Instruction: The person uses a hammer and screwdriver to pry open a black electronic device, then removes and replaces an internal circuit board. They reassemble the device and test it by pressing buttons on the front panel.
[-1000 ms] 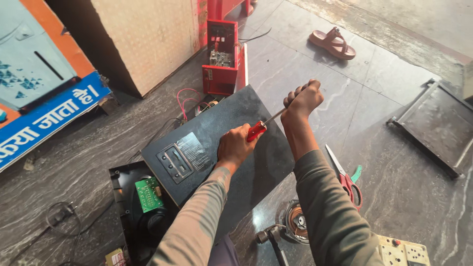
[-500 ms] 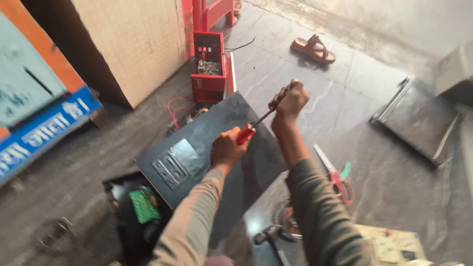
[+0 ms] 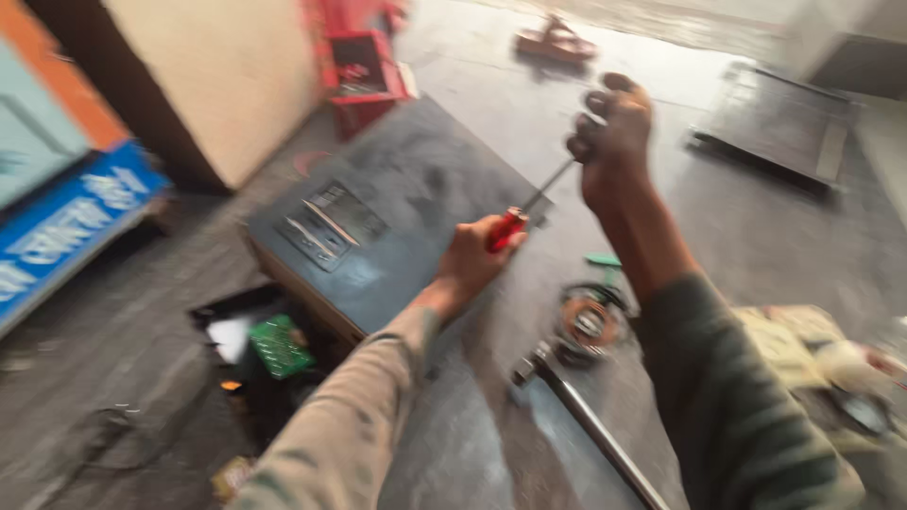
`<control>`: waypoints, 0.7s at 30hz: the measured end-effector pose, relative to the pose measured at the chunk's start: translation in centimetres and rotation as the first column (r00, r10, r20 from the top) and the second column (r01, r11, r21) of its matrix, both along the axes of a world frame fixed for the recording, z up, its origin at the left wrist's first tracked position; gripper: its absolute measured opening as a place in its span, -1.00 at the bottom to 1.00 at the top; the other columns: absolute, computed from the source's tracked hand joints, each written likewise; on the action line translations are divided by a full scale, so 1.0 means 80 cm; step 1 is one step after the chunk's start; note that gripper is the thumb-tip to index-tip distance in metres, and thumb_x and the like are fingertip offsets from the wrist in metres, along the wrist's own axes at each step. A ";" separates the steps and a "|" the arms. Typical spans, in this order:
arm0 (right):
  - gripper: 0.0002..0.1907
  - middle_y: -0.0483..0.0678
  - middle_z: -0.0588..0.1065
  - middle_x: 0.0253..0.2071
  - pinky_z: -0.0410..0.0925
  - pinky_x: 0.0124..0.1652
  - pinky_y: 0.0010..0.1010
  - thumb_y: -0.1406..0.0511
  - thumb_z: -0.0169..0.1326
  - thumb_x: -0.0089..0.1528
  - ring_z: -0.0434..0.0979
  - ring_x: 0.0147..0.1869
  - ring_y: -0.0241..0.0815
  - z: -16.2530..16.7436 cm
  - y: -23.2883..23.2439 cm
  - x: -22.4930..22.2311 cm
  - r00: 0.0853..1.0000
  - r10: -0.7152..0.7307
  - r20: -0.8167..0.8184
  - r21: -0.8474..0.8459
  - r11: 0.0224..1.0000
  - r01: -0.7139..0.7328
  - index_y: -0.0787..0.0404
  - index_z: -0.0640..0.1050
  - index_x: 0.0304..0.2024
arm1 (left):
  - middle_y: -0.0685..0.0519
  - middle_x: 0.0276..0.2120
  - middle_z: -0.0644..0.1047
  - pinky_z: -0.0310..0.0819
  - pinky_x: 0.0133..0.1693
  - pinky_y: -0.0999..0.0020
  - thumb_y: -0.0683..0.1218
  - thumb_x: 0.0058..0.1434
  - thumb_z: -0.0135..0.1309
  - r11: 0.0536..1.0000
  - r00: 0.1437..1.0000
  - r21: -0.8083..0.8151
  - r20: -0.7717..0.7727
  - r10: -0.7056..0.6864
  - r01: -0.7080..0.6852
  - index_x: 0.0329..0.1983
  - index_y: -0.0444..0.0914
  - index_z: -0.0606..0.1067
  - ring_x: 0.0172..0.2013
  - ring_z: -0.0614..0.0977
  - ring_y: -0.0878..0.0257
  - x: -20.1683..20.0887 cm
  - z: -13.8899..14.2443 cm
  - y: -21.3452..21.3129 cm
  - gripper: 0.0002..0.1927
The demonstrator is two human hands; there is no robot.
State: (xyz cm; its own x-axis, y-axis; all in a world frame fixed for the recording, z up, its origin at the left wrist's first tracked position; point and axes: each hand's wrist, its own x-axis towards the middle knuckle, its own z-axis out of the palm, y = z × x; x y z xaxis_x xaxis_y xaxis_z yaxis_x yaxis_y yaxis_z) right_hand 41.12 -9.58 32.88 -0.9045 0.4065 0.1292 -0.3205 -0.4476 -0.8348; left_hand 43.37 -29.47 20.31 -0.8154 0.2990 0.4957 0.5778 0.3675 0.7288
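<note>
Screwdriver [image 3: 529, 210] slanting up-right above dark panel's [image 3: 397, 208] right edge: left hand [image 3: 477, 257] closed on red handle, right hand [image 3: 614, 132] seemingly fisted around shaft tip.

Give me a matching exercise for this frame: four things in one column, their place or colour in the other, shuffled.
Things:
1. screwdriver handle
2. circuit board
3. dark metal cover
4. right hand

Descriptions:
A. green, in the open case on the floor
B. red, gripped by the left hand
C. closed around the far end of the screwdriver shaft
D. under both hands, with a display panel

Pairs: 1-B, 2-A, 3-D, 4-C
</note>
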 end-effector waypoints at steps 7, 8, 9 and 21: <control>-0.65 -0.17 0.26 -0.47 0.01 -0.59 -0.50 0.08 -0.18 0.45 0.09 -0.57 -0.38 0.012 0.011 0.003 1.000 -0.006 -0.018 -0.100 0.995 0.004 0.25 0.35 -0.08 | 0.22 -0.65 0.34 0.19 -0.56 0.38 0.15 0.19 0.23 0.859 0.822 0.501 0.439 -0.361 0.110 -0.28 -0.19 0.55 -0.62 0.33 0.45 0.079 -0.006 0.079 -0.67; -0.65 -0.17 0.27 -0.46 0.06 -0.55 -0.50 0.10 -0.20 0.46 0.12 -0.54 -0.38 0.011 0.009 0.011 0.999 0.011 -0.035 -0.058 0.998 -0.013 0.26 0.38 -0.07 | 0.24 -0.64 0.33 0.19 -0.55 0.40 0.15 0.23 0.23 0.843 0.844 0.519 0.381 -0.377 0.142 -0.35 -0.22 0.49 -0.59 0.32 0.47 0.084 -0.005 0.088 -0.65; -0.64 -0.17 0.29 -0.44 0.11 -0.52 -0.49 0.12 -0.22 0.47 0.15 -0.52 -0.37 0.003 0.006 0.025 0.998 0.031 -0.047 -0.021 0.999 -0.032 0.28 0.41 -0.06 | 0.25 -0.63 0.31 0.18 -0.54 0.42 0.14 0.28 0.24 0.829 0.862 0.532 0.326 -0.387 0.171 -0.41 -0.24 0.44 -0.57 0.31 0.49 0.088 -0.005 0.095 -0.60; -0.68 -0.29 0.11 -0.57 -0.03 -0.58 -0.54 0.14 -0.11 0.48 0.02 -0.57 -0.44 0.042 -0.005 0.162 0.991 0.039 -0.128 0.123 0.992 -0.023 0.09 0.36 -0.35 | 0.23 -0.64 0.36 0.16 -0.69 0.48 -0.10 0.35 0.12 0.606 0.502 0.725 0.410 -0.762 0.328 -0.36 -0.23 0.36 -0.70 0.35 0.50 0.167 0.031 0.097 -0.78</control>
